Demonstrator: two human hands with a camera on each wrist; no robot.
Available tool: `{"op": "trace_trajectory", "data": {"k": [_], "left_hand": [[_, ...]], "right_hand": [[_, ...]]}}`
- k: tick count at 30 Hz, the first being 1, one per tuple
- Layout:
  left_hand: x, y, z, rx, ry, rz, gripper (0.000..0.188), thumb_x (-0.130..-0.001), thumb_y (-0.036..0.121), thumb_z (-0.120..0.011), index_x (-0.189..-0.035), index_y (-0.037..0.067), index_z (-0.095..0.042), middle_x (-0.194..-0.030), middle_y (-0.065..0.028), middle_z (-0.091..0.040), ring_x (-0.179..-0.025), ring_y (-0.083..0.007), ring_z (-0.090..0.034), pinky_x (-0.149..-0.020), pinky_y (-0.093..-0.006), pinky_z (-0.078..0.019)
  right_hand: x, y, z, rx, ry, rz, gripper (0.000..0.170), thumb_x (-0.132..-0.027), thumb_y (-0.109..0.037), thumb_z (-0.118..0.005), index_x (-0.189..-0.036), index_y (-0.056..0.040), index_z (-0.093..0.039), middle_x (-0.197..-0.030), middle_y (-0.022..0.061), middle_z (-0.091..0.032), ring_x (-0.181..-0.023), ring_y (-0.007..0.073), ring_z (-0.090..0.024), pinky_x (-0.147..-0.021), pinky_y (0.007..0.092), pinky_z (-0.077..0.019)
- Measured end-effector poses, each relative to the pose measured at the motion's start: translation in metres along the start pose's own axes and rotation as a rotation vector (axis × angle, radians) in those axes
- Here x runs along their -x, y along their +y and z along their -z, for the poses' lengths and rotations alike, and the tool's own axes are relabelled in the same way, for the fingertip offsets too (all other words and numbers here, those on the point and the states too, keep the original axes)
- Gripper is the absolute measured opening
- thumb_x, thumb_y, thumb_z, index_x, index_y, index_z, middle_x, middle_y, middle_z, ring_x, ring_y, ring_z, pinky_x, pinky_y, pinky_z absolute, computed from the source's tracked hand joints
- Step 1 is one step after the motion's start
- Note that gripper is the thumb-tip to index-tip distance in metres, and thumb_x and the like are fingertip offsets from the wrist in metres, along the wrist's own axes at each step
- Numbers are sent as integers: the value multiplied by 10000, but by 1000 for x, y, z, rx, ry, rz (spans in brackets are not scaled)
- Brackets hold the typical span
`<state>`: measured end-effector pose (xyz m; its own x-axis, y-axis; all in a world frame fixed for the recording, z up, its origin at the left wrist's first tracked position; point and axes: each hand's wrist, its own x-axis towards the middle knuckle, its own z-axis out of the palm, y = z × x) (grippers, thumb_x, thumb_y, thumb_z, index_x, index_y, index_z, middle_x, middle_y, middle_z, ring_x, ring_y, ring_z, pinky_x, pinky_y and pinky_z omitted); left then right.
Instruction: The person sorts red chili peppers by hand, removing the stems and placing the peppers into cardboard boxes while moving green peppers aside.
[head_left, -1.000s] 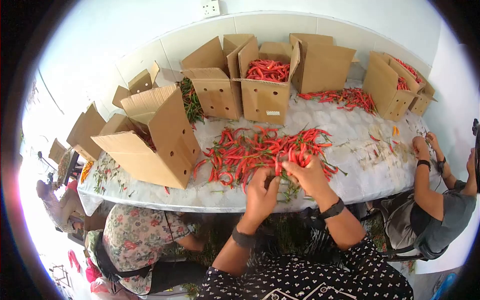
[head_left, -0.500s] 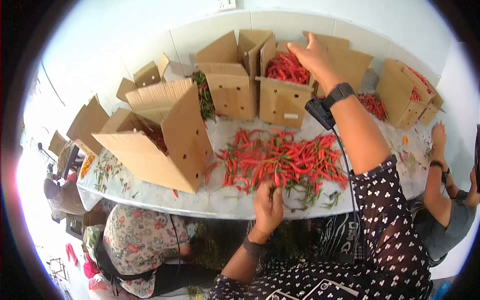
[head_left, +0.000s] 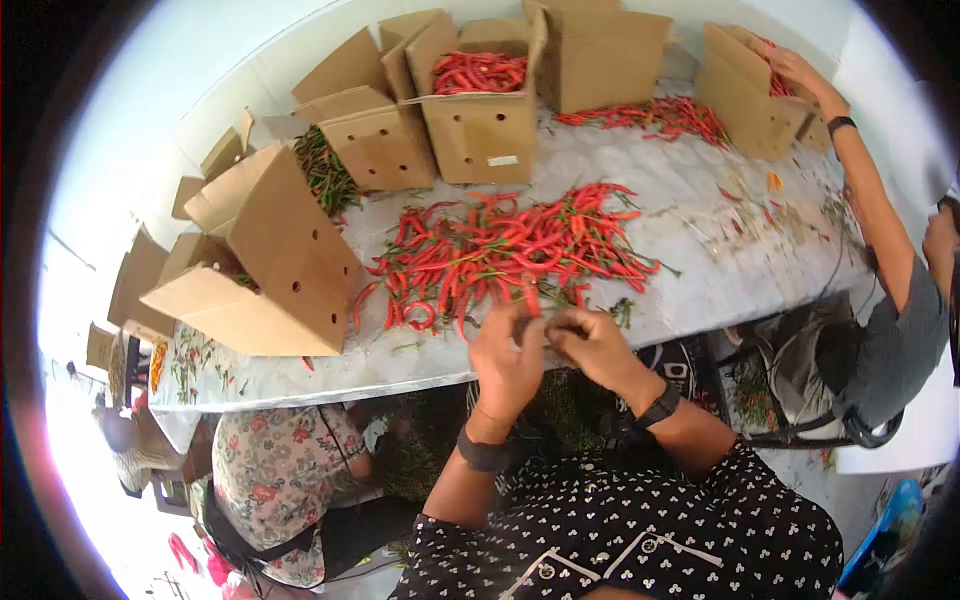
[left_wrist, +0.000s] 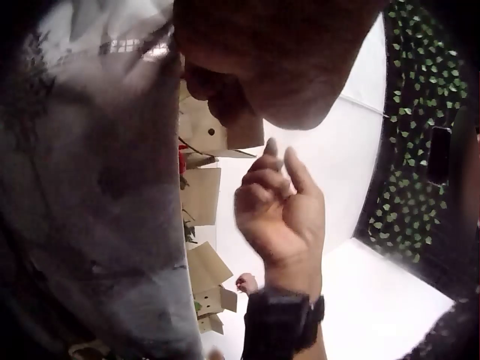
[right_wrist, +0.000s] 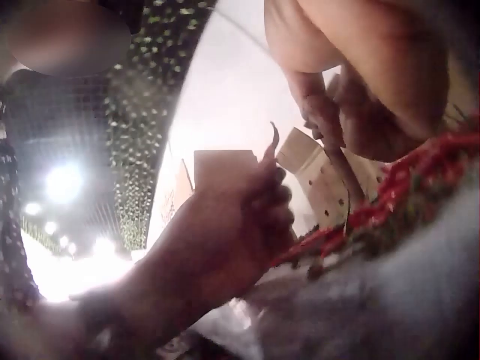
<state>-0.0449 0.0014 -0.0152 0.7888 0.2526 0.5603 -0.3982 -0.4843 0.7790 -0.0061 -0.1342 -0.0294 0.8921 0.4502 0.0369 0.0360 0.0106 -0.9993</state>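
Observation:
A red chili (head_left: 531,296) sticks up from my left hand (head_left: 505,360), whose fingers curl round it at the table's front edge. Its curved end (right_wrist: 274,139) rises above the left hand (right_wrist: 232,232) in the right wrist view. Close beside it is my right hand (head_left: 600,352), fingers loosely bent. The left wrist view has the right hand (left_wrist: 279,206) with thumb and forefinger apart and nothing visible between them. Just beyond both hands lies a pile of red chilies (head_left: 500,245) with green stems.
Cardboard boxes stand round the pile: one at left (head_left: 260,270), one holding red chilies at back (head_left: 485,140), another at right (head_left: 745,100). Green chilies (head_left: 325,175) lie between boxes. At right, a person's arm (head_left: 870,190) reaches to a box; someone in a floral top (head_left: 270,470) sits at left.
My right hand has come back from above the chili-filled box to beside my left hand. The person at right has raised a hand to the right box. The head view has shifted.

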Motion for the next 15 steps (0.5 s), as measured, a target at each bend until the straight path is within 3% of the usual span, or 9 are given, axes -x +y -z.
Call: {"op": "trace_trajectory", "data": {"k": [2,4,5,6,8,10,11,14,15], "left_hand": [[-5,32,-12,-42,-107,-56,203,-718,5,-603,-914,5,-552,-786,-136,-563,-658,-257,-573,-575,-334,-453],[-9,50,-28,-79,-319,-257,250,-696,31,-627,-934,4,-558,-786,-145,-590,-690,-268,-592,-604,-322,-469],[-10,67,-36,-80,-335,-264,250,-696,31,-627,-934,4,-558,-786,-145,-590,-690,-268,-592,-604,-322,-469],[-10,86,-45,-50,-430,-337,291,-682,43,-640,-957,3,-557,-803,-144,-591,-702,-283,-591,-610,-330,-472],[-9,99,-59,-17,-532,-410,331,-668,55,-653,-980,2,-556,-820,-144,-592,-713,-297,-590,-616,-338,-475],[-15,102,-72,69,-592,-413,372,-672,62,-653,-1024,3,-550,-827,-145,-589,-725,-298,-596,-622,-339,-481],[-23,99,-70,53,-535,-452,360,-684,48,-633,-1031,-4,-554,-825,-151,-587,-722,-294,-598,-632,-340,-485],[-43,74,-56,-41,-472,-292,262,-703,19,-592,-964,1,-574,-850,-164,-587,-725,-292,-602,-642,-332,-488],[-47,64,-53,-44,-477,-293,262,-703,19,-592,-964,1,-574,-850,-164,-587,-725,-292,-602,-642,-332,-488]], "right_hand": [[13,10,-1,53,0,109,133,-809,-115,-577,-877,-1,-588,-671,-14,-523,-594,77,-496,-530,228,-418],[21,13,-1,-35,85,440,145,-805,-110,-588,-901,-2,-581,-738,9,-555,-691,100,-527,-593,250,-430],[16,40,-6,170,316,659,163,-812,-111,-589,-931,-1,-571,-831,35,-585,-759,106,-534,-625,261,-429],[21,23,-2,166,332,660,163,-812,-111,-589,-931,-1,-571,-831,35,-585,-759,106,-534,-625,261,-429],[29,-24,15,-173,-68,-253,219,-845,-113,-500,-1044,-28,-527,-923,56,-537,-921,119,-504,-797,276,-402],[26,-21,31,-147,21,-181,212,-828,-111,-519,-1021,-24,-543,-912,55,-553,-877,123,-514,-755,279,-408],[26,-16,40,-116,102,-112,206,-812,-109,-539,-997,-21,-559,-901,54,-569,-832,128,-524,-714,281,-414],[23,-4,68,-27,346,93,187,-764,-102,-597,-926,-10,-606,-868,51,-618,-699,143,-554,-589,288,-431],[22,-15,82,133,406,92,181,-747,-108,-603,-899,-10,-611,-851,70,-616,-693,169,-566,-591,316,-437]]}}
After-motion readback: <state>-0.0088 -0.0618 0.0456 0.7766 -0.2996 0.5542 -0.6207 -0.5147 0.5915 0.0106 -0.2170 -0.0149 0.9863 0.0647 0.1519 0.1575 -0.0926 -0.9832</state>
